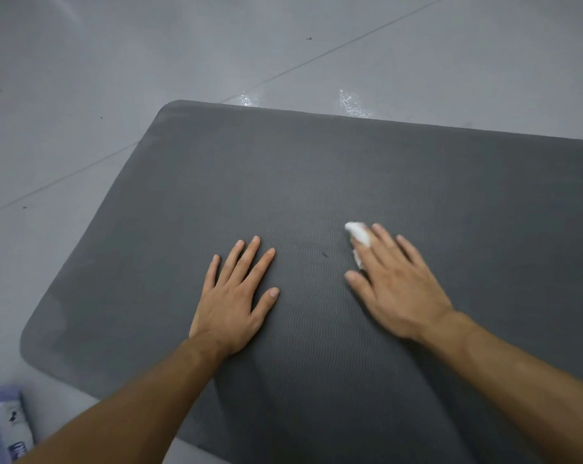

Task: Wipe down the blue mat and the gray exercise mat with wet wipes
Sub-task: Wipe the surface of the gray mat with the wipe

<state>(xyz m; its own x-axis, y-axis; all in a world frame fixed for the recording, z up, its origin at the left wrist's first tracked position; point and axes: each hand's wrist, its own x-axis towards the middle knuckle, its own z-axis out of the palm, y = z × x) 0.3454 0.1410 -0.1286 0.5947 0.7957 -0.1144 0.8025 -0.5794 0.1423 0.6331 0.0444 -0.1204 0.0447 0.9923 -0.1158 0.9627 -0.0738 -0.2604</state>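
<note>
- Two hands lie flat on the gray mat [317,162]: the right hand [397,286] presses a bunched white wipe [359,237] under straight fingers, likely to scrub.
- The left hand [236,296], fingers spread and holding nothing, seems to pin the mat against sliding.
- A dark speck [324,254] sits just beside the wipe.
- The wipe pack [5,426] lies on the floor [116,61]; no blue mat shows.

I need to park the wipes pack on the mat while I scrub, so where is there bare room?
The gray mat is bare along its far edge beyond both hands, and at its left corner beside the left hand. It is crowded near you: the right hand presses the wipe, with both forearms across the mat.
</note>
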